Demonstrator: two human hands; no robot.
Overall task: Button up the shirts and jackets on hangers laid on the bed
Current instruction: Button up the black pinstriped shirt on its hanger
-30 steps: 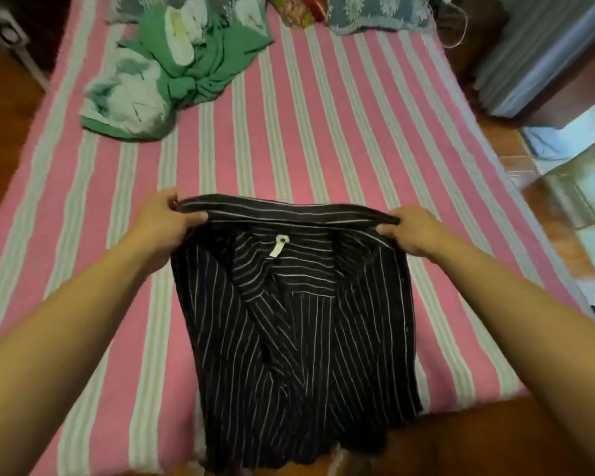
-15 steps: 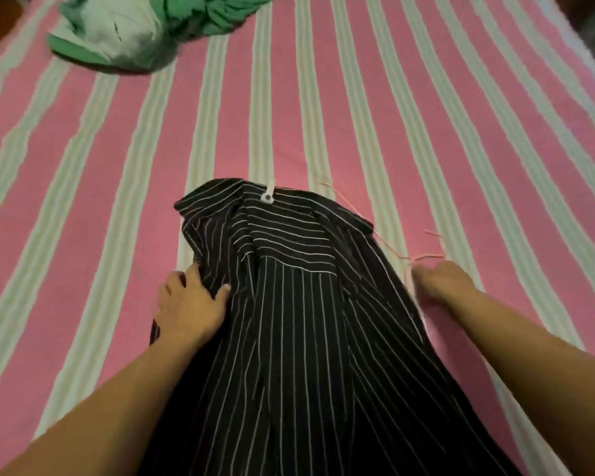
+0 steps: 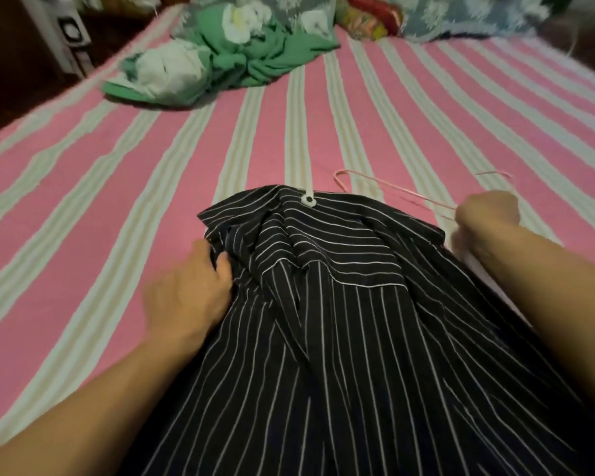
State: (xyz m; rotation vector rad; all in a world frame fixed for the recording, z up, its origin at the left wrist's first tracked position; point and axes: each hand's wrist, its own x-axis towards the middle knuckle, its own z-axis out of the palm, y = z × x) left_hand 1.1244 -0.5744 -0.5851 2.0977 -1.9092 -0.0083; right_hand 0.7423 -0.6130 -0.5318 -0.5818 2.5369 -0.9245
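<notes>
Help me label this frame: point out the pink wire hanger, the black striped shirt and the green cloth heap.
pink wire hanger (image 3: 401,193): head view, its straight arm.
black striped shirt (image 3: 351,304): head view, back panel.
green cloth heap (image 3: 241,60): head view, bunched middle.

My black pinstriped shirt lies back-up on the bed, collar end toward the headboard and rumpled, its body running down to the foot edge. A thin pink wire hanger lies just beside its right shoulder, hook pointing left.
</notes>
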